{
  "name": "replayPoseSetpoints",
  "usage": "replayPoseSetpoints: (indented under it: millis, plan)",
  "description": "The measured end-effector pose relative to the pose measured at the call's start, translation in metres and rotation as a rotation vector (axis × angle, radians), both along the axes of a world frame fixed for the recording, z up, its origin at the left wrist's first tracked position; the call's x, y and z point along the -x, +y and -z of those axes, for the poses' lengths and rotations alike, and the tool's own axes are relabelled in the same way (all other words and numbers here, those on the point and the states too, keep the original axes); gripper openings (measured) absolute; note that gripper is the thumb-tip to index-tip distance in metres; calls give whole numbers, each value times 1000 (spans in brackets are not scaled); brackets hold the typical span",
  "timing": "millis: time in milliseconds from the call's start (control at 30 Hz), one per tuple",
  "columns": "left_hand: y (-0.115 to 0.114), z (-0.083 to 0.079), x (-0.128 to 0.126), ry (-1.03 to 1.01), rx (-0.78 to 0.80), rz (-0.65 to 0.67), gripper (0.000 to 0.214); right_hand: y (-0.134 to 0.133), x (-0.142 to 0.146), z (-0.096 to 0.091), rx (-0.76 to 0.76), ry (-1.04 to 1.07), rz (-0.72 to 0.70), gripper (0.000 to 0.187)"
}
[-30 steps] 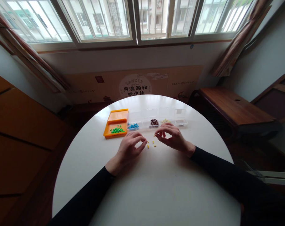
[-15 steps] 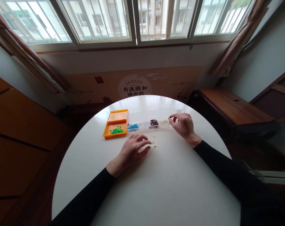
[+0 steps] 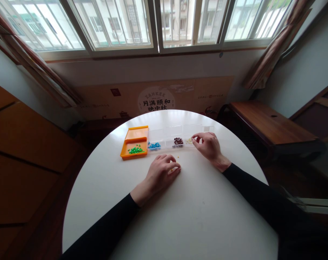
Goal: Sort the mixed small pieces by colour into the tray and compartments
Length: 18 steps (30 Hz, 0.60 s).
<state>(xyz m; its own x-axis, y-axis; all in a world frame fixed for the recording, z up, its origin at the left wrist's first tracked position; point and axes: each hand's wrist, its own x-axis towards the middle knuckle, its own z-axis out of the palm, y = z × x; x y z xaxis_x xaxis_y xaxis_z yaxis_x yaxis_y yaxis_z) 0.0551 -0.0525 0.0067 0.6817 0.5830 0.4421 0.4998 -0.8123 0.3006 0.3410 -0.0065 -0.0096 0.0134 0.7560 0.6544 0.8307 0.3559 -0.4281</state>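
My left hand (image 3: 164, 170) rests on the white table, thumb and forefinger closed together where a small yellow piece lay. Another yellow piece (image 3: 178, 157) lies just beyond it, and more show partly between the fingers. My right hand (image 3: 209, 147) reaches over the clear plastic box (image 3: 169, 144), its thumb and forefinger pinched at the pale yellow pieces (image 3: 189, 141). Whatever that pinch holds is too small to make out. Dark brown pieces (image 3: 178, 141) and blue pieces (image 3: 154, 145) fill other compartments of the box.
An orange tray (image 3: 134, 139) with green pieces (image 3: 136, 150) stands left of the clear box. The round white table (image 3: 201, 213) has its far edge near the wall under the windows. A wooden bench (image 3: 263, 117) stands at the right.
My left hand has moved slightly right, and its thumb and forefinger have closed over the yellow pieces. My right hand has shifted a little left, still pinched by the pale pieces.
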Motion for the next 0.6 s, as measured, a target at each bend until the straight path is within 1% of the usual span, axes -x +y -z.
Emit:
replayPoseSetpoints:
  millis: [100,200,267,333,467,533,600]
  plan:
    - [-1,-1,0,-17,15,-1,9,-4,5,-4,-17,17,-39,9]
    - [0,-2,1,-104,51,-9,8,-10,11,-8,-38,23,-135,10]
    - [1,-2,3,-210,119,-25,7,-14,16,-10,-52,25,-219,9]
    - [3,-1,5,-329,220,-49,8,-19,22,-11,-65,31,-315,7]
    - [5,0,8,-486,416,-67,16,-27,33,-13,-68,0,-524,8]
    - [6,0,9,-524,461,-67,19,-30,39,-13,-62,-21,-614,7]
    - [6,0,9,-550,470,-69,21,-33,43,-14,-59,-36,-676,8]
